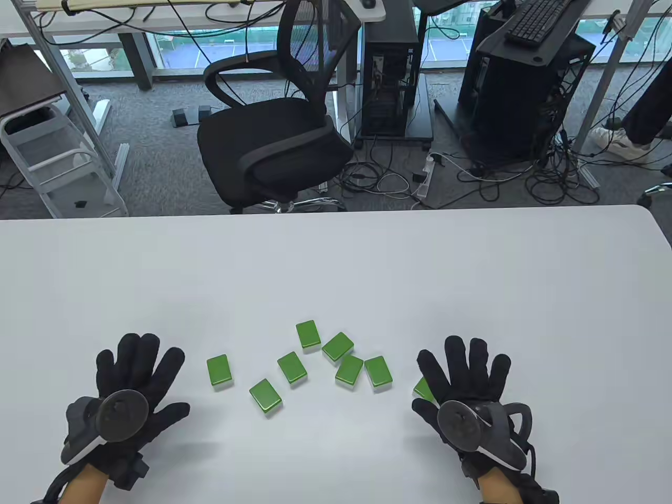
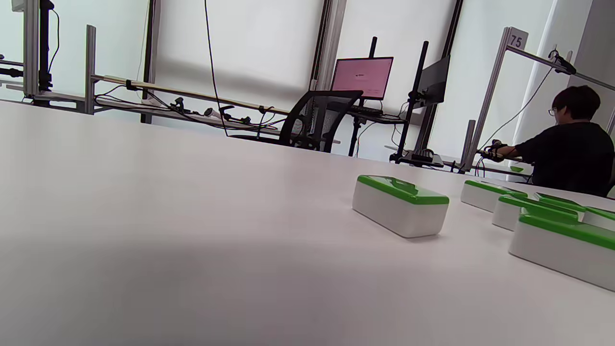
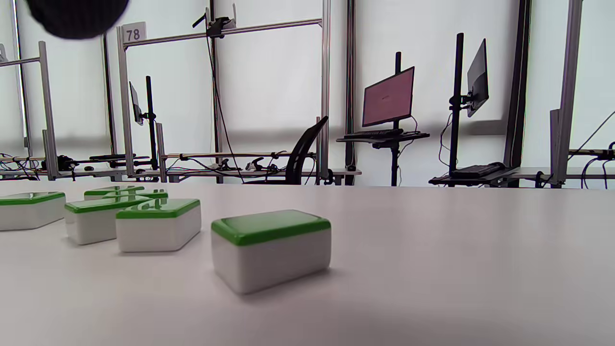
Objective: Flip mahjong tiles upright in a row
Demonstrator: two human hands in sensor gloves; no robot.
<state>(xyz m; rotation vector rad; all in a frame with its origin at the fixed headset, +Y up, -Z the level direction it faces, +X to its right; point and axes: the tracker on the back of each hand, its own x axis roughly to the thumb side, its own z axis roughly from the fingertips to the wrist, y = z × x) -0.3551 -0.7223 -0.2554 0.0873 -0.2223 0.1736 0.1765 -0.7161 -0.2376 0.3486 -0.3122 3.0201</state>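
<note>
Several mahjong tiles with green backs and white bodies lie flat, green side up, scattered on the white table (image 1: 336, 262). The leftmost tile (image 1: 219, 371) shows nearest in the left wrist view (image 2: 401, 205). The rightmost tile (image 1: 423, 388) is partly hidden under my right hand and shows nearest in the right wrist view (image 3: 271, 249). My left hand (image 1: 134, 386) lies open, fingers spread, left of the tiles and holds nothing. My right hand (image 1: 467, 380) lies open, fingers spread, at the right end of the tiles and holds nothing.
A black office chair (image 1: 273, 142) stands beyond the table's far edge, with computer towers and cables on the floor. The table's right corner (image 1: 648, 212) is rounded.
</note>
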